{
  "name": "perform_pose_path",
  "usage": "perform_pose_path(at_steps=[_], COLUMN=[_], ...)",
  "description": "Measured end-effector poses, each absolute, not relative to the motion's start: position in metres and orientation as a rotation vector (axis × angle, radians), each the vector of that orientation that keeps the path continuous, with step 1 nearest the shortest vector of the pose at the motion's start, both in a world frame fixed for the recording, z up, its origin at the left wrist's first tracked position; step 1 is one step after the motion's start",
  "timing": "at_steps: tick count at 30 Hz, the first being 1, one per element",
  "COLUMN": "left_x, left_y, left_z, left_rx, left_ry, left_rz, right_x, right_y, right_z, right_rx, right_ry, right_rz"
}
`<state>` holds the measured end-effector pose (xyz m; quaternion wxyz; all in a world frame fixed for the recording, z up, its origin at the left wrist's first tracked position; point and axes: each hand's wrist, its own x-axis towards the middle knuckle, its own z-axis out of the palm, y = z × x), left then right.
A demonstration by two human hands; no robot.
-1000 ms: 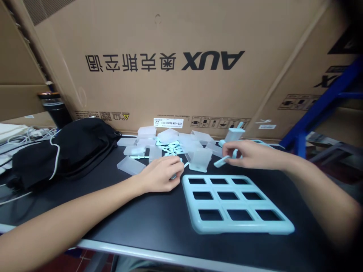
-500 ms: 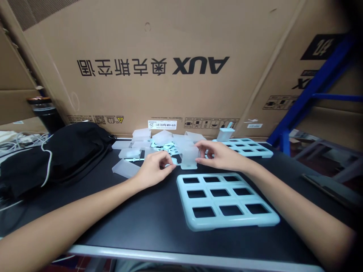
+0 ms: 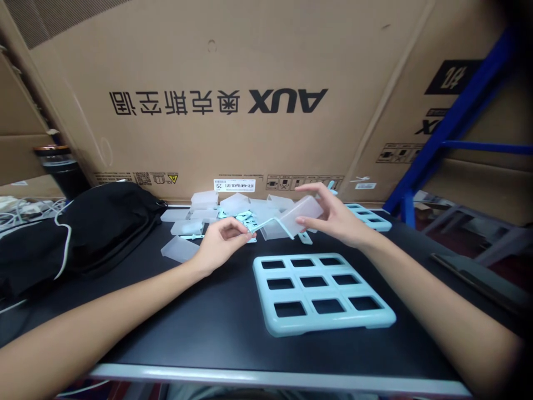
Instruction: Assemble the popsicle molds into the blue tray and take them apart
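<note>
My left hand (image 3: 225, 241) is closed in a pinch on the thin end of a light-blue ice pop stick (image 3: 264, 223). The stick's wider base meets the open end of a frosted ice pop mould (image 3: 300, 215). My right hand (image 3: 337, 219) grips that mould, thumb in front and fingers behind, holding it tilted above the table. Behind and to the left of it lie several loose frosted moulds (image 3: 235, 203) and a small heap of light-blue sticks (image 3: 239, 215). A light-blue tray (image 3: 327, 323) with rectangular openings lies in front of my hands.
A second light-blue tray (image 3: 377, 223) lies behind my right hand. At the left are a black bag (image 3: 104, 216), white cables (image 3: 16, 208) and a dark cylindrical container (image 3: 58, 169). A large cardboard box (image 3: 216, 55) stands behind the table (image 3: 187, 333); a blue metal frame (image 3: 453, 128) rises at right.
My right hand has lifted the frosted mould off the table and tipped it sideways. My left hand's pinched stick has risen with it. The whole view has shifted slightly.
</note>
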<state>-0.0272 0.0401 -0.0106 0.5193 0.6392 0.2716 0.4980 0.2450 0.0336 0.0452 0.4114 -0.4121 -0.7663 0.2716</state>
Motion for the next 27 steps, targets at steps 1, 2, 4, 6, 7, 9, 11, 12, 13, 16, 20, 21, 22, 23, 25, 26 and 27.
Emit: perform_pose_path(at_steps=[1,2,4,6,7,9,11,12,13,16,20,21,22,23,25,26,27], left_x=[-0.027,-0.027,-0.027,-0.026,-0.026,-0.024,-0.022,-0.021,-0.021,-0.021,-0.025,-0.025,-0.025,-0.024,-0.020,-0.018,-0.016], left_y=[0.040,0.039,0.038,0.037,0.036,0.033,0.030,0.028,0.027,0.028,0.034,0.034,0.033,0.032,0.027,0.025,0.022], left_z=[-0.010,-0.009,-0.008,-0.008,-0.007,-0.006,-0.005,-0.004,-0.003,-0.002,-0.001,0.000,0.000,0.000,0.000,0.000,-0.001], left_rx=[1.513,1.502,1.504,1.528,1.537,1.540,1.523,1.510,1.493,1.410,1.274,1.250,1.235,1.232,1.248,1.266,1.288], left_ry=[0.651,0.656,0.665,0.663,0.660,0.671,0.689,0.686,0.676,0.634,0.630,0.624,0.621,0.621,0.624,0.630,0.641], left_rz=[1.196,1.197,1.200,1.203,1.201,1.204,1.218,1.229,1.242,1.296,1.445,1.478,1.501,1.510,1.495,1.471,1.439], right_x=[0.246,0.246,0.244,0.240,0.237,0.230,0.223,0.220,0.219,0.225,0.237,0.236,0.234,0.230,0.218,0.211,0.204], right_y=[0.034,0.033,0.033,0.032,0.031,0.029,0.027,0.027,0.026,0.027,0.030,0.030,0.030,0.029,0.026,0.025,0.023], right_z=[0.045,0.045,0.045,0.044,0.044,0.042,0.041,0.041,0.042,0.045,0.045,0.044,0.042,0.040,0.036,0.033,0.030], right_rx=[-1.027,-1.023,-1.022,-1.025,-1.027,-1.016,-0.986,-0.967,-0.955,-0.973,-0.962,-0.960,-0.959,-0.954,-0.919,-0.889,-0.856], right_ry=[-1.916,-1.911,-1.911,-1.912,-1.916,-1.932,-1.971,-1.990,-2.001,-1.953,-1.832,-1.828,-1.836,-1.858,-1.927,-1.962,-1.993], right_rz=[0.691,0.686,0.650,0.651,0.683,0.780,0.847,0.847,0.828,0.732,0.762,0.786,0.802,0.806,0.806,0.820,0.850])
